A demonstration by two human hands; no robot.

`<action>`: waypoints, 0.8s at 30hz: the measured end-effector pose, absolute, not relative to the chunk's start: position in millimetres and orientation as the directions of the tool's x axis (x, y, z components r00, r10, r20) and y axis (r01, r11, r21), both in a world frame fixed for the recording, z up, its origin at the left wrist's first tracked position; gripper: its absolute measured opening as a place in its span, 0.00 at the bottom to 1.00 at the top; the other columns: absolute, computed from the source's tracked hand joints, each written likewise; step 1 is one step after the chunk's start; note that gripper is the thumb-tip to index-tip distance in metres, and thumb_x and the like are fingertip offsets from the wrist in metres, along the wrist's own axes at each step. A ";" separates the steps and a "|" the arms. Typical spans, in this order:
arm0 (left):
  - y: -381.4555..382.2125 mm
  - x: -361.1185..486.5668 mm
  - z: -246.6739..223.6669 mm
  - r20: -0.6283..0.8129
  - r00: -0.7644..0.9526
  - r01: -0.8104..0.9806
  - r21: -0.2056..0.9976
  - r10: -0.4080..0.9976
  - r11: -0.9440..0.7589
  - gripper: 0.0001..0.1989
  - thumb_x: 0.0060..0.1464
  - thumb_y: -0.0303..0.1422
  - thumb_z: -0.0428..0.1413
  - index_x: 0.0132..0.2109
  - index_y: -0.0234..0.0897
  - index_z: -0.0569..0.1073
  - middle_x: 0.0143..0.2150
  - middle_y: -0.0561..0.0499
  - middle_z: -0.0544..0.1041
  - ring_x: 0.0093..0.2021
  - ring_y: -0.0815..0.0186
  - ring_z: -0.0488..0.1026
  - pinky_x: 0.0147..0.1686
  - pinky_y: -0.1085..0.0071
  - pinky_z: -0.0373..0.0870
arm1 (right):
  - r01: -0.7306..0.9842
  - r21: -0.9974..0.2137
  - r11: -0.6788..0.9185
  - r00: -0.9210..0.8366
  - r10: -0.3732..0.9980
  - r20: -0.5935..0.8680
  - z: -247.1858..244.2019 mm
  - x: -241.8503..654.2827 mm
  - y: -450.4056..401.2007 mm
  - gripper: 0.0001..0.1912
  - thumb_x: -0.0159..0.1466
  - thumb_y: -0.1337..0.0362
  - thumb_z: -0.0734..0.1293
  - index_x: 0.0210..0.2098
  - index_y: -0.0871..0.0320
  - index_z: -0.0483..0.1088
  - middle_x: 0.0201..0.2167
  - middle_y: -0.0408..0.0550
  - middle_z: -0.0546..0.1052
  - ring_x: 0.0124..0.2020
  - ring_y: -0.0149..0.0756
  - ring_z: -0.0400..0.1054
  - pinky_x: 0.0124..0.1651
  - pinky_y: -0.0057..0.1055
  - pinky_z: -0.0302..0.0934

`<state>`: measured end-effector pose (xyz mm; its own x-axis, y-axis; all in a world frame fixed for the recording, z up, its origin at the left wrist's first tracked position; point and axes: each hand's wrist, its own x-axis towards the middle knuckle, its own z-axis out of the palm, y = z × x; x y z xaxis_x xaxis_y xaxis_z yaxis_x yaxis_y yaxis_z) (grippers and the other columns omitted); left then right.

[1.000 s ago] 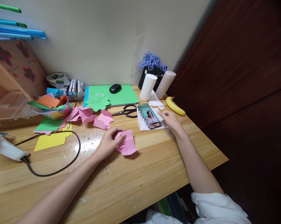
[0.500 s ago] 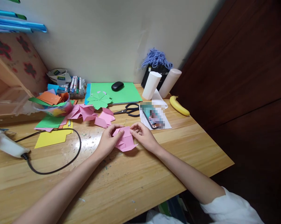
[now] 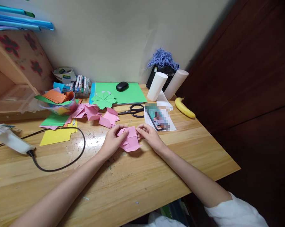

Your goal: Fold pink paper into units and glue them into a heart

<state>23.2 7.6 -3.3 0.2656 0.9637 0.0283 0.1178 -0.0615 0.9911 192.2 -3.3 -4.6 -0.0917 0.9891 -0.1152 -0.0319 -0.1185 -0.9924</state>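
Left hand (image 3: 113, 138) on pink paper (image 3: 131, 142), phone (image 3: 155, 118) pixelated

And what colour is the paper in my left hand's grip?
The folded paper is pink, shown best in the head view.

Pink paper (image 3: 131, 140), yellow banana (image 3: 185, 108)

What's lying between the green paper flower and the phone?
In the head view, the black-handled scissors lie between the green paper flower and the phone.
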 end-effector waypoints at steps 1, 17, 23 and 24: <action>7.5 23.3 -3.0 0.028 0.266 0.116 0.991 0.964 -0.060 0.16 0.49 0.39 0.53 0.42 0.33 0.70 0.40 0.46 0.74 0.39 0.62 0.71 0.37 0.68 0.66 | -0.039 -0.991 -0.124 -0.089 0.989 -0.120 -4.2 193.0 -2.7 0.13 0.54 0.55 0.65 0.29 0.59 0.63 0.22 0.40 0.68 0.23 0.26 0.63 0.26 0.25 0.61; 7.0 24.0 -2.3 0.047 0.273 0.128 0.988 0.961 -0.085 0.13 0.49 0.38 0.53 0.40 0.34 0.70 0.40 0.47 0.73 0.40 0.63 0.70 0.40 0.68 0.66 | -0.002 -0.992 -0.130 -0.094 0.987 -0.129 4.0 202.7 -0.4 0.13 0.53 0.55 0.66 0.28 0.60 0.68 0.26 0.43 0.71 0.23 0.24 0.60 0.24 0.23 0.55; 6.3 24.4 -1.6 0.053 0.279 0.126 0.988 0.959 -0.091 0.13 0.49 0.37 0.53 0.40 0.33 0.70 0.39 0.47 0.73 0.39 0.63 0.70 0.39 0.69 0.66 | 0.030 -0.988 -0.149 -0.109 0.982 -0.151 6.1 203.4 -1.3 0.12 0.54 0.57 0.66 0.29 0.61 0.69 0.26 0.44 0.71 0.23 0.25 0.60 0.24 0.23 0.55; 6.2 24.3 -1.6 0.053 0.280 0.126 0.988 0.959 -0.091 0.13 0.49 0.37 0.53 0.40 0.33 0.70 0.39 0.47 0.73 0.39 0.63 0.70 0.39 0.68 0.66 | 0.037 -0.989 -0.144 -0.116 0.982 -0.147 6.0 203.0 -1.6 0.12 0.54 0.57 0.66 0.28 0.61 0.69 0.26 0.43 0.71 0.24 0.25 0.60 0.25 0.23 0.55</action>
<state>24.3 6.2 -1.6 0.2795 0.9587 0.0530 0.1258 -0.0912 0.9879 203.0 -1.6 6.0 -0.1160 0.9823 -0.1472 0.0374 -0.1438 -0.9889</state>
